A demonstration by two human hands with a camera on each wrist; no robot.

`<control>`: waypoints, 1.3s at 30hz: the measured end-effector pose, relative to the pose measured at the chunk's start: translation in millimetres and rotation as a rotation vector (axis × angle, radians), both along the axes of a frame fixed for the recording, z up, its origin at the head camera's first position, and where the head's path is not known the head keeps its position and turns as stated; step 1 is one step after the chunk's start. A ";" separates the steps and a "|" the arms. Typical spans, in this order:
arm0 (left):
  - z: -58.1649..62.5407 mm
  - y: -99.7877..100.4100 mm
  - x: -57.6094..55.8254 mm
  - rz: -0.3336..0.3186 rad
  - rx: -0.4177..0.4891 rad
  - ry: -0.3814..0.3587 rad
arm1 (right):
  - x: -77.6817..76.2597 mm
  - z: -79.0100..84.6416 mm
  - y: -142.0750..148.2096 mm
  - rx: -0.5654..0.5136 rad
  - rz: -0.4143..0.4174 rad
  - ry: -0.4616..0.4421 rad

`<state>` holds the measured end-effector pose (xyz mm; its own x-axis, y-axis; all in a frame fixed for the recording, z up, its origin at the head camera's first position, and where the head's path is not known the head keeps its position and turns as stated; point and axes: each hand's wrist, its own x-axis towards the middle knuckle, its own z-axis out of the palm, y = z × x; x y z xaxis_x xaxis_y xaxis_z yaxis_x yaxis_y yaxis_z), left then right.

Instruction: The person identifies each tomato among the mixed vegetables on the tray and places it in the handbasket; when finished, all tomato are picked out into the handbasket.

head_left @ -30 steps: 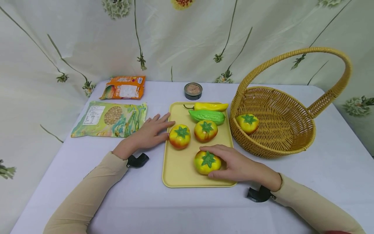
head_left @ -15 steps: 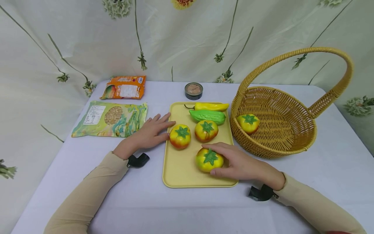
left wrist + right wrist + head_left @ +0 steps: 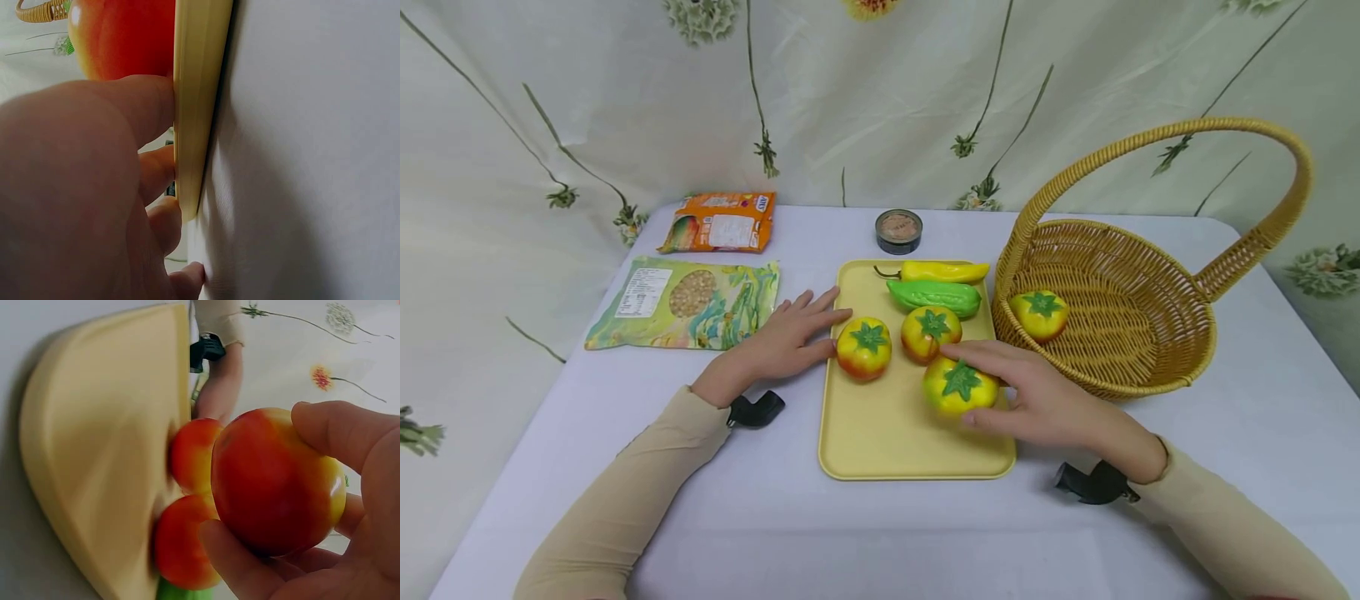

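Note:
My right hand (image 3: 1048,400) holds a yellow-and-red tomato (image 3: 958,385) with a green star-shaped calyx between thumb and fingers. In the right wrist view the held tomato (image 3: 269,481) is raised off the yellow tray (image 3: 112,412), its red underside showing. My left hand (image 3: 782,337) lies spread at the left rim of the tray (image 3: 865,442), fingertips touching the rim. Beside those fingertips sits a second tomato (image 3: 864,348), and a third tomato (image 3: 925,333) is right of it. A green bumpy vegetable (image 3: 934,297) and a yellow pepper (image 3: 943,272) lie at the tray's far end.
Right of the tray stands a wicker basket (image 3: 1105,333) with a tall handle, one tomato (image 3: 1040,315) inside. A small round tin (image 3: 898,231) is behind the tray. Left of it lie an orange packet (image 3: 722,223) and a green bag (image 3: 688,304).
My right hand has lifted the tomato from the tray and carried it right and away from me, toward the basket. The left hand has stayed put.

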<state>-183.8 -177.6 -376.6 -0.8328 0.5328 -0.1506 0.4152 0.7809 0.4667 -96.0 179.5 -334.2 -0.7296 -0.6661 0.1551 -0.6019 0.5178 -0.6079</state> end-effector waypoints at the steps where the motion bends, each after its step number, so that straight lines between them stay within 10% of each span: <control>1: 0.2 0.0 0.1 0.001 -0.001 0.000 | -0.2 1.9 1.8 -0.005 -0.003 0.004; 14: 0.8 -0.5 0.6 0.007 -0.008 0.004 | -3.3 25.2 25.7 -0.047 -0.082 0.128; 39: 1.2 0.3 1.8 0.013 0.001 -0.013 | -22.0 26.0 102.1 -0.276 -0.385 0.086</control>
